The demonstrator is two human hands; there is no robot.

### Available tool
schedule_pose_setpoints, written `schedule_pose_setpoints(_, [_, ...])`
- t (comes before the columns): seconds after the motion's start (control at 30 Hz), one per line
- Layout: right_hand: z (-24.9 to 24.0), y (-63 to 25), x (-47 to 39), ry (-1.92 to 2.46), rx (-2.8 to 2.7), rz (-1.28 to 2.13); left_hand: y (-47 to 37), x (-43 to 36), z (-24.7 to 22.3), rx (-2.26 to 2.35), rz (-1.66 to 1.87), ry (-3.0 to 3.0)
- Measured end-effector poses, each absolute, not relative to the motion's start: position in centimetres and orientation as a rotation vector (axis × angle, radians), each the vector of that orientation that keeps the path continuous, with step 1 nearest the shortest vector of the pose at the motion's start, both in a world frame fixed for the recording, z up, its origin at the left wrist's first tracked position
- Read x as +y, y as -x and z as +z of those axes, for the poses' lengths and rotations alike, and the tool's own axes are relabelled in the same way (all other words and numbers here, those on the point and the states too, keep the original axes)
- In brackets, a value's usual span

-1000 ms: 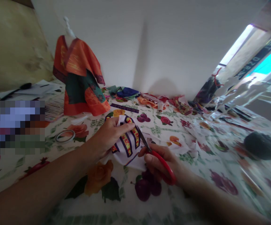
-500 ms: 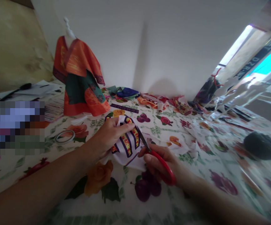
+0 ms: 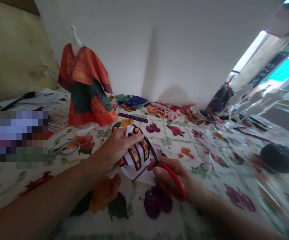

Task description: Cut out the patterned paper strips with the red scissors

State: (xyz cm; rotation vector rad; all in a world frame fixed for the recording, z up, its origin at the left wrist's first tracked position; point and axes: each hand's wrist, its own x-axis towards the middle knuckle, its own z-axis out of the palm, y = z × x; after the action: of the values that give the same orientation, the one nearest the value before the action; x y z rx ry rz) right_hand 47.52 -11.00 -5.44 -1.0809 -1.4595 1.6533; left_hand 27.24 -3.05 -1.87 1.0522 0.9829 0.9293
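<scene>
In the head view, the left hand point(image 3: 120, 146) pinches the white cloth point(image 3: 144, 175) between thumb and fingers, the thumb lying flat near the cloth's upper edge. The cloth, printed with dark-edged yellow and red bands, hangs from under that hand and reaches toward the right hand point(image 3: 170, 173). The right hand is closed around the red handles of the scissors point(image 3: 175, 183), whose blades point up and away from it, along the cloth's edge, close to the left thumb. I cannot tell how far the blades are parted.

To the left of the left hand, a tape roll point(image 3: 69, 148) lies on the surface point(image 3: 159, 226). Beyond that hand stands a mannequin in an orange and green robe point(image 3: 88, 86); a dark strip point(image 3: 133, 117) lies beyond both hands, with a row of fabric scraps point(image 3: 164, 110) farther off by the wall.
</scene>
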Motion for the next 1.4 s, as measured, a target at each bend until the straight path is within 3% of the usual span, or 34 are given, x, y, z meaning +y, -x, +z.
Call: schedule_pose_setpoints(1.4, [-6.08, -47.68, -10.81, 1.029, -1.401, 1.687, -27.46, -3.05, -1.88, 1.006, 0.945, -0.979])
